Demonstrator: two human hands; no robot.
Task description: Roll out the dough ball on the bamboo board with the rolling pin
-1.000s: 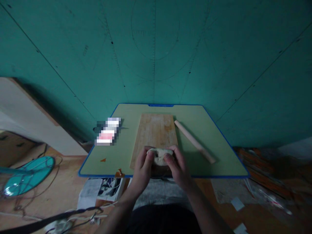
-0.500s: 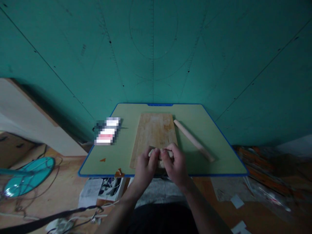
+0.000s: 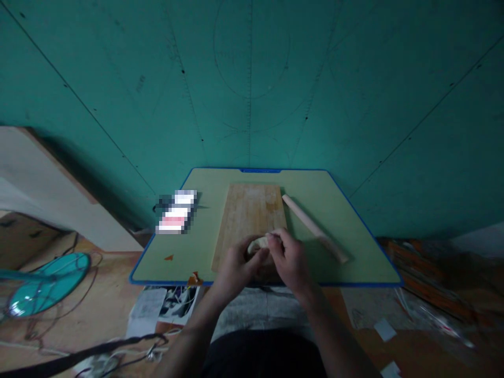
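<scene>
A pale, dough-like lump (image 3: 258, 244) is held between my two hands above the near end of a wooden board (image 3: 252, 210). My left hand (image 3: 240, 265) curls around its left side, thumb pressed against the front. On the other side, my right hand (image 3: 289, 258) pinches the lump's right edge with bent fingers. Part of the lump is hidden behind the fingers. To the right of the board, a wooden rolling pin (image 3: 315, 228) lies diagonally on the light green table (image 3: 354, 262).
A pixelated, phone-like object (image 3: 177, 211) lies at the table's left edge. Small orange scraps (image 3: 194, 279) sit near the front left edge. A green wall (image 3: 252, 79) rises behind the table. Cables and a round teal base (image 3: 51, 283) are on the floor at left.
The thumbs, side by side on the lump before, are now apart. My right hand has shifted slightly right and grips the lump's right edge, while more of its upper left shows.
</scene>
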